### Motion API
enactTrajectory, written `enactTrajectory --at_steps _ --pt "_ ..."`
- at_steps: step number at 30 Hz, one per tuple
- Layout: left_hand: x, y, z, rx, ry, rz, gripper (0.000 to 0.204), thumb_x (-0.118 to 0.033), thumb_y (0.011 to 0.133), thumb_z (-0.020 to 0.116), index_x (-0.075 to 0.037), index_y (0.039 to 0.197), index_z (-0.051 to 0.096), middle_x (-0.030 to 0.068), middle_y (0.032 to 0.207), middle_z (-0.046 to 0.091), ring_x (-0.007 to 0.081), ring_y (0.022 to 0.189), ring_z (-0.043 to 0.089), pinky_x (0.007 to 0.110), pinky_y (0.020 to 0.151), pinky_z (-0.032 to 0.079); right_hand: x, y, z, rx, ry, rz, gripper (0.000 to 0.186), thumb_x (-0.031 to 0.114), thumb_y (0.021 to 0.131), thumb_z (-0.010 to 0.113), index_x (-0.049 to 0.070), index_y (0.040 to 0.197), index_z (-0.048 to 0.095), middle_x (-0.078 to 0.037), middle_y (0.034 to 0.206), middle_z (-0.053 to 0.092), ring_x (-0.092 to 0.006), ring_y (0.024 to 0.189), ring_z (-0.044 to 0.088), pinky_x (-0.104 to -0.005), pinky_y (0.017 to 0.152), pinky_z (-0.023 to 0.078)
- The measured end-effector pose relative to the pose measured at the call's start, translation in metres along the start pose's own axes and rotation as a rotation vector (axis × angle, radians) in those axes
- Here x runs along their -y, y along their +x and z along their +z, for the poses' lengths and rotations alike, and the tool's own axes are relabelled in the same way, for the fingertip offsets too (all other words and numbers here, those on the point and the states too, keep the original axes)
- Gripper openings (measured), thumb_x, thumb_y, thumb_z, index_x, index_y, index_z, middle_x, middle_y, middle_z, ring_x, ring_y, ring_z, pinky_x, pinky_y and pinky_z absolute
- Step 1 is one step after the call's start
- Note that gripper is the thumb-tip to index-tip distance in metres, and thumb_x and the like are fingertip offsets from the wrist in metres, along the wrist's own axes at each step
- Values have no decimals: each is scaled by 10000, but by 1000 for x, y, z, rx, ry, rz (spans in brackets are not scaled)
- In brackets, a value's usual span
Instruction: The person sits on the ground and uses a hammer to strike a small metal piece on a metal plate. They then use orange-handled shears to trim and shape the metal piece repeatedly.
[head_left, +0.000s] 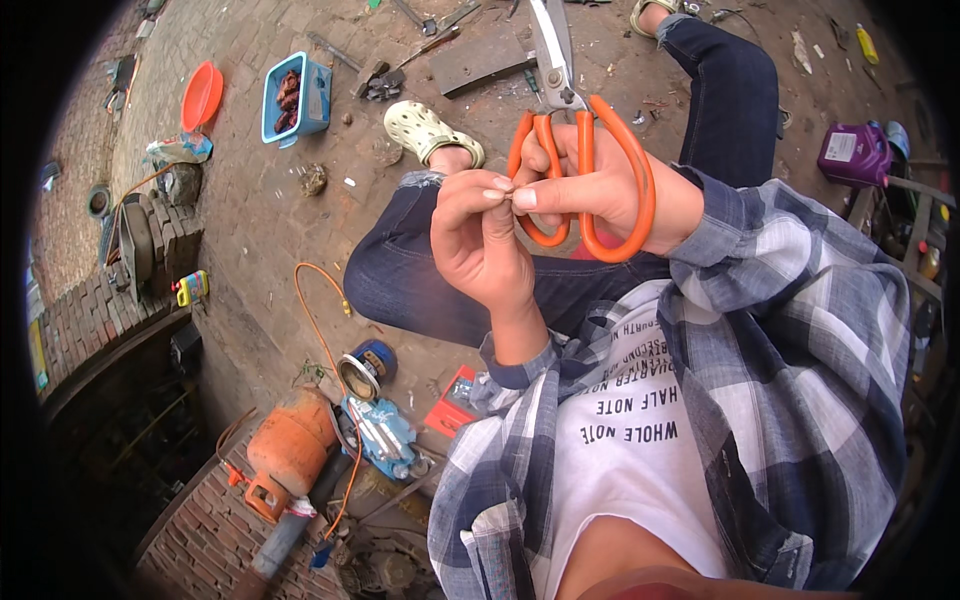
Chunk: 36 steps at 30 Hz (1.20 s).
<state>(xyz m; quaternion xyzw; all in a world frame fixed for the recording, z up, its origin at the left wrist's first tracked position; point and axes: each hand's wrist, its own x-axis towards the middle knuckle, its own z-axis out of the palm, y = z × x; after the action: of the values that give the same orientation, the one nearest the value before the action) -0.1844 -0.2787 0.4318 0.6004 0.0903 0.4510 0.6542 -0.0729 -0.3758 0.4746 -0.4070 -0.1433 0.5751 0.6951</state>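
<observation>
My right hand (622, 195) has the loop handles of a pair of orange-handled metal shears (556, 78) around its fingers, with the blades pointing away from me. Its thumb reaches across to the fingertips of my left hand (484, 240). There the left thumb and fingers are closed in a pinch on a tiny dark piece (509, 196), too small to name and mostly covered by the fingertips. Both hands meet above my bent legs.
A metal bar (482, 66) and hand tools lie beyond my clog (425, 130). Farther left stand a blue basket (318, 98) and an orange basin (202, 95). An orange gas cylinder (292, 440), hose (322, 335) and tin (370, 368) are near left; a purple jug (853, 155) stands right.
</observation>
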Motion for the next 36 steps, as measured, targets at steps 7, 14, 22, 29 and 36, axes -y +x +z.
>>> enactTrajectory --at_steps 7,14,22,29,36 --pt "-5 3 7 -44 78 13 115 76 847 631 11 920 569 107 892 591 175 848 563 273 771 456 -5 -3 -5 -93 -145 -58 292 172 827 740 71 904 477 -19 838 564 -104 782 538 -242 706 422" --pt "-6 3 5 -137 14 6 119 76 861 615 10 936 549 119 928 584 167 849 560 278 774 477 -2 -16 -17 -132 -922 -394 509 313 748 805 -1 984 481 -104 840 506 -207 764 545 -330 651 442" --pt "-4 2 4 -159 -84 -20 250 -35 873 674 -15 996 456 109 932 571 151 824 553 275 797 457 -1 -26 -22 -109 -1279 -509 622 337 631 844 -11 978 462 -151 932 484 -334 839 512 -388 731 444" --pt "-7 2 7 -170 -58 -35 249 -42 881 667 -19 994 445 99 930 555 146 815 547 267 791 453 3 -26 -22 -126 -1356 -489 640 381 647 838 -20 1007 494 -150 967 539 -352 873 570 -403 711 483" --pt "-6 3 6 -154 -67 -43 247 -35 884 662 -23 999 443 95 924 549 144 816 549 267 784 453 -1 -27 -23 -100 -1282 -443 630 395 665 829 -20 1000 494 -153 954 534 -350 856 575 -403 704 483"
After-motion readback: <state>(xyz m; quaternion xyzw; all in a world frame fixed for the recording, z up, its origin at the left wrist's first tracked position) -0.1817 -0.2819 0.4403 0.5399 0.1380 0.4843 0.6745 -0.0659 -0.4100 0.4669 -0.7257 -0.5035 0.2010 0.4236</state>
